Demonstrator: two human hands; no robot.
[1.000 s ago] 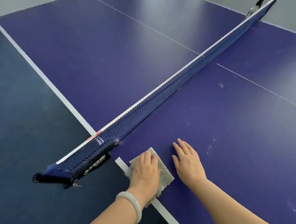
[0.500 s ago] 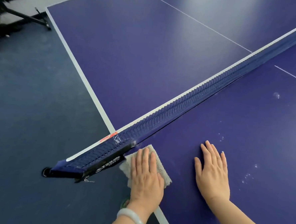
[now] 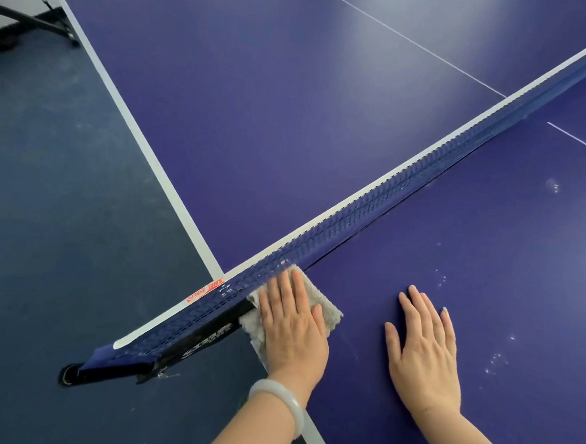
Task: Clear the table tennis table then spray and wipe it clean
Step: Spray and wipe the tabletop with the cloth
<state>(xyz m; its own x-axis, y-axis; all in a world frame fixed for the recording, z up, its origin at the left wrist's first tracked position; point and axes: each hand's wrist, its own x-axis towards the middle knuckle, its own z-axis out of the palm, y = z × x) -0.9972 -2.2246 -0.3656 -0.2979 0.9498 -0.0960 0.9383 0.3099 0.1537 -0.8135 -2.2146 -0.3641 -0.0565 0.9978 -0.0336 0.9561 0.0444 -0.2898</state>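
The dark blue table tennis table (image 3: 290, 125) fills most of the view, with its white side line running along the left edge. My left hand (image 3: 292, 328) lies flat with straight fingers on a grey cloth (image 3: 327, 309), pressing it onto the table's near corner right beside the net (image 3: 389, 193). My right hand (image 3: 424, 353) rests flat on the bare table surface to the right of the cloth, fingers spread. White droplet specks (image 3: 495, 363) dot the table to the right of that hand.
The net's clamp and post (image 3: 122, 359) jut out past the table's left edge over the dark blue floor (image 3: 45, 206). A black metal frame (image 3: 32, 24) stands on the floor at the far left.
My left hand has slid the cloth forward along the table edge until it meets the net. My right hand stays flat on the table. The view has swung left.
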